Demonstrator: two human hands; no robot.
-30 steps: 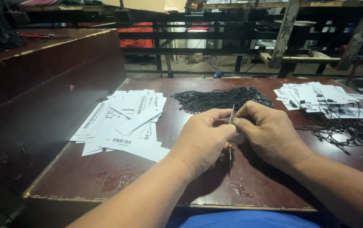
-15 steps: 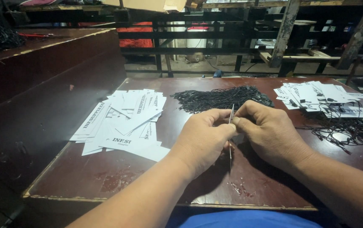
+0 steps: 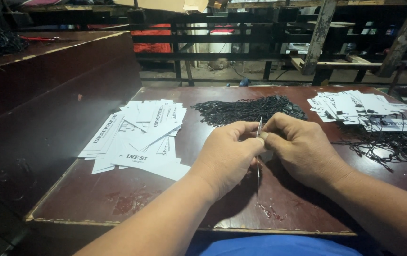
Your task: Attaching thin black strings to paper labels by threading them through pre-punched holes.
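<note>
Left hand (image 3: pixel 227 154) and right hand (image 3: pixel 303 149), both pinched on seemingly one edge-on paper tag (image 3: pixel 259 129).

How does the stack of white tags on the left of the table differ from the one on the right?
The left pile of white tags is plain card with no cords; the right pile of white tags has black cords attached, trailing into a tangle of black strings. The left pile spreads wider and lies nearer the table's front edge; the right pile lies at the far corner. Both are loose heaps of white printed card tags.
</note>
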